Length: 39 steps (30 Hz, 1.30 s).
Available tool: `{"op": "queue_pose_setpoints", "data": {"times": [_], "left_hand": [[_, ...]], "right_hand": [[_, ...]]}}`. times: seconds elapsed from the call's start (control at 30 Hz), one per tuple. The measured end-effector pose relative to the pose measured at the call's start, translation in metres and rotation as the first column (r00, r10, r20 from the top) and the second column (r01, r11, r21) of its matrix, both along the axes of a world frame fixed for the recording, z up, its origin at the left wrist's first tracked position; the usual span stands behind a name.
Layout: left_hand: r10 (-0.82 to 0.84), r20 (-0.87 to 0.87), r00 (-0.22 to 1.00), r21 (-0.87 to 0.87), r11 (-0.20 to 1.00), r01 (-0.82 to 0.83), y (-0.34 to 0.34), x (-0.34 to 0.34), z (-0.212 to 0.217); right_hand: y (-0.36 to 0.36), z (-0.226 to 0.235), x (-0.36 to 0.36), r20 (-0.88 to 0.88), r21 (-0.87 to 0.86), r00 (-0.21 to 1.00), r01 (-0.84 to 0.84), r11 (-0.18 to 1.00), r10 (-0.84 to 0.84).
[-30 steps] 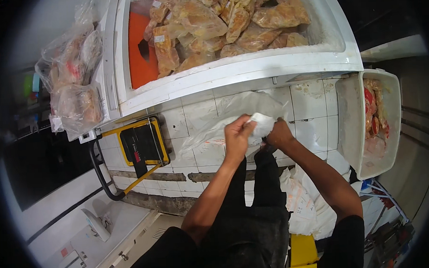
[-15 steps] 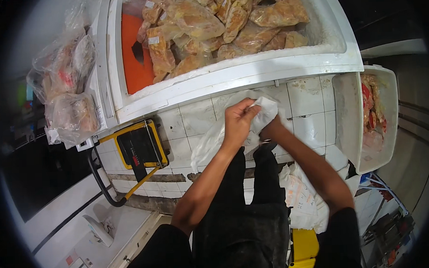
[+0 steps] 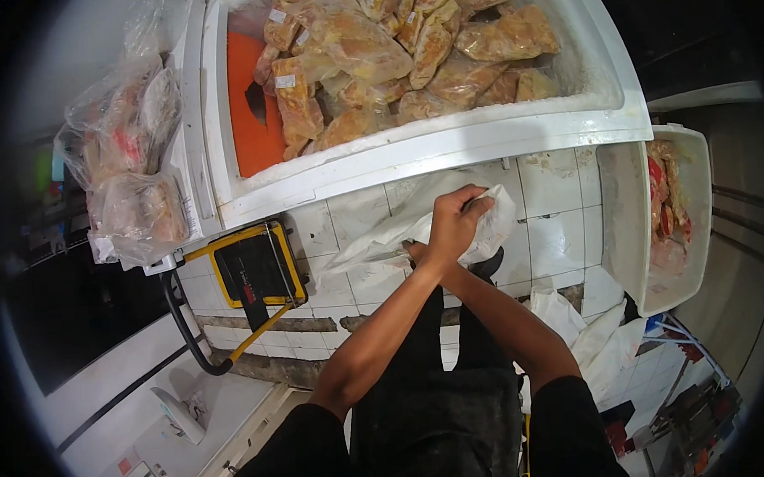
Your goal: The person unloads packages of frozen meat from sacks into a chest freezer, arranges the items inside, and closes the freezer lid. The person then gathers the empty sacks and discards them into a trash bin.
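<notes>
A limp white sack [image 3: 370, 245] hangs above the tiled floor, its far end trailing to the left. My left hand [image 3: 459, 221] is closed on the gathered sack near its right end. Beneath my left wrist, the forearms cross. My right hand [image 3: 418, 251] reaches left there and pinches the sack lower down, its fingers partly hidden behind the left wrist. Just beyond both hands is the front wall of a white chest freezer [image 3: 446, 139]. Bagged pieces of frosty orange-brown meat [image 3: 354, 46] fill it, next to an orange panel [image 3: 252, 138].
A black and yellow platform scale [image 3: 252, 264] stands left of the sack. Clear bags of meat [image 3: 131, 155] lie on the freezer's left side. To the right is a whitish tub [image 3: 630, 221] with packed meat in it. More white sacks [image 3: 600, 336] lie beside my right arm.
My right hand has swung left and now crosses under my left wrist. The left hand has moved slightly right, and the sack is stretched out farther to the left.
</notes>
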<state>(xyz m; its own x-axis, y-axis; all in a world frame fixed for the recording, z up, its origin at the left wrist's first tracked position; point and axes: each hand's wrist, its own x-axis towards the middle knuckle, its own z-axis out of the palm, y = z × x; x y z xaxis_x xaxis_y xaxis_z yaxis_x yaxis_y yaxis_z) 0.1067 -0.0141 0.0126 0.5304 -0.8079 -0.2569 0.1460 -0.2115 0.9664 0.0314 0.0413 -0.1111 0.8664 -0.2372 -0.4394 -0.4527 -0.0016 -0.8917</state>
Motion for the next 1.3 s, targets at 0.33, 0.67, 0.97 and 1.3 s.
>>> {"op": "queue_pose_setpoints", "data": {"times": [0.33, 0.67, 0.97, 1.3], "left_hand": [[-0.084, 0.487, 0.870, 0.050, 0.996, 0.068, 0.056, 0.021, -0.003], [-0.262, 0.461, 0.848, 0.534, 0.845, -0.030, 0.158, 0.055, -0.111], [-0.453, 0.458, 0.765, 0.551, 0.820, 0.156, 0.149, 0.078, -0.069], [-0.183, 0.354, 0.917, 0.428, 0.904, 0.015, 0.141, 0.085, -0.060]], "right_hand": [[-0.051, 0.006, -0.024, -0.148, -0.582, 0.841, -0.500, 0.642, 0.521], [-0.090, 0.084, -0.039, -0.300, -0.703, 0.798, -0.555, 0.445, 0.522], [-0.091, 0.066, -0.028, -0.317, -0.794, 0.878, -0.453, 0.406, 0.360], [-0.050, 0.038, 0.036, -0.339, -0.785, 0.764, -0.551, 0.282, 0.549]]}}
